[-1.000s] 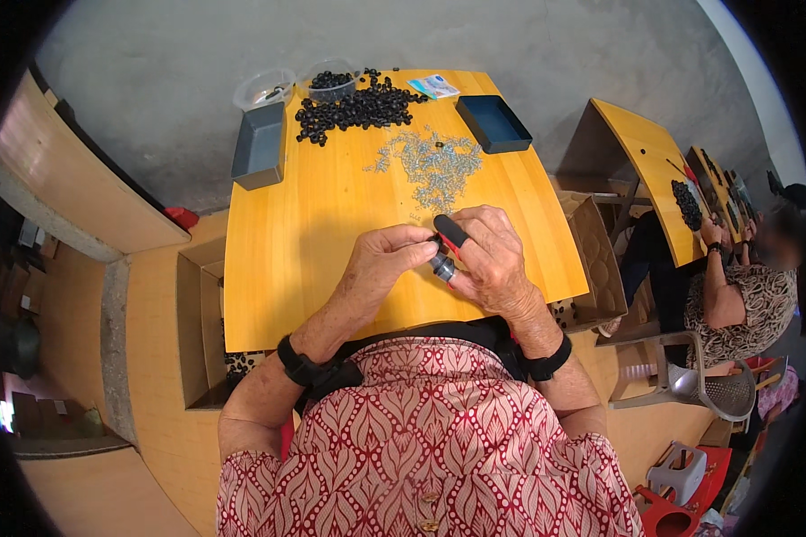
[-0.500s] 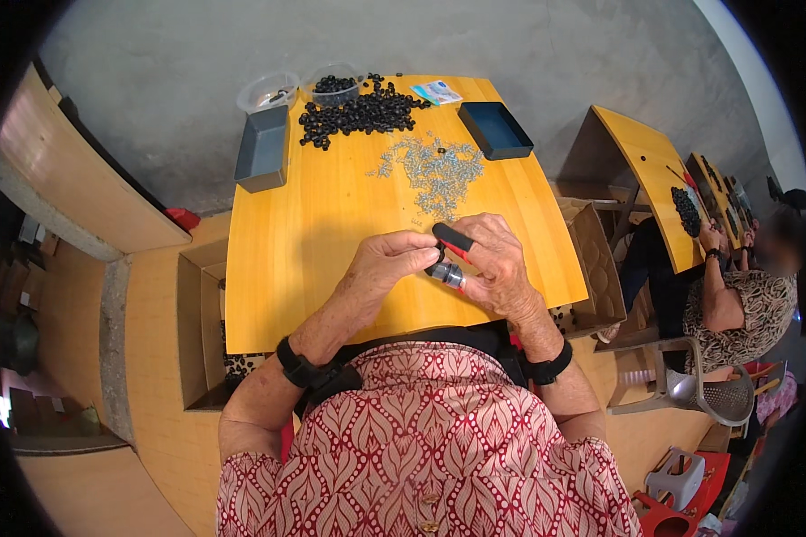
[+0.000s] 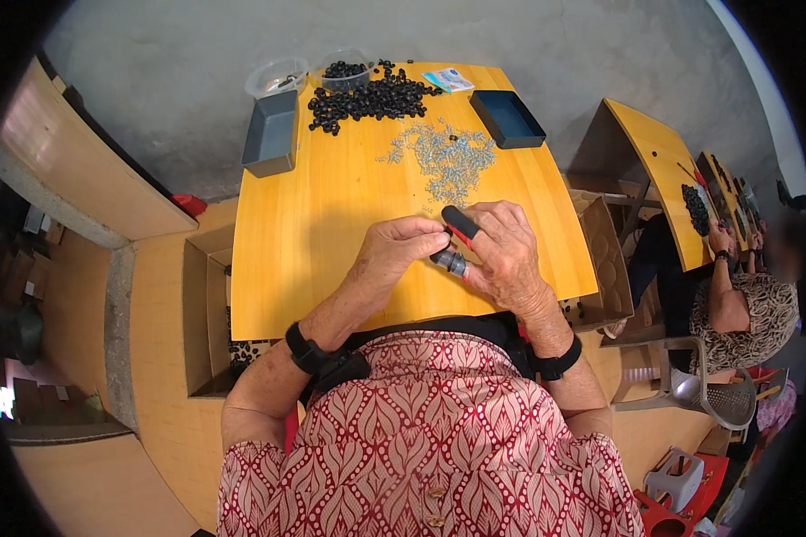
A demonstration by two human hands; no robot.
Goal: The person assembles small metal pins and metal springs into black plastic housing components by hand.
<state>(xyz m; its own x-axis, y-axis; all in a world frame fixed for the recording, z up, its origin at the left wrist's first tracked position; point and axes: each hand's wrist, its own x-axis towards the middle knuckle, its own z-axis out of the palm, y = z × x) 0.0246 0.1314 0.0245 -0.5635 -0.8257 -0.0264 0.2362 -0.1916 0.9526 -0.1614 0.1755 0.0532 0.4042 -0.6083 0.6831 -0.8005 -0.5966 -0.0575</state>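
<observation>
Over the near part of the yellow table, my two hands meet at the fingertips. My left hand [image 3: 387, 259] is closed in a pinch on a small black part [image 3: 447, 231], mostly hidden by the fingers. My right hand [image 3: 508, 259] curls in from the other side. It wears a black and red finger cover [image 3: 458, 221] on the index finger and a dark grey cover [image 3: 449, 260] on the thumb. Whatever lies between those two fingers is too small to make out. Beyond the hands spreads a pile of small silvery pieces [image 3: 452, 161], with a heap of black ring-like parts [image 3: 376, 98] behind it.
A grey tray [image 3: 270, 134] sits at the table's far left, a dark blue one [image 3: 509, 119] at far right. Two clear tubs [image 3: 276, 79] and a small packet [image 3: 448, 80] lie at the back. Cardboard boxes [image 3: 208, 313] flank the table. Another person [image 3: 734, 304] works at right.
The whole view has shifted slightly, so the table sits a little higher in it. My fingertips have closed in tighter together around the small black part.
</observation>
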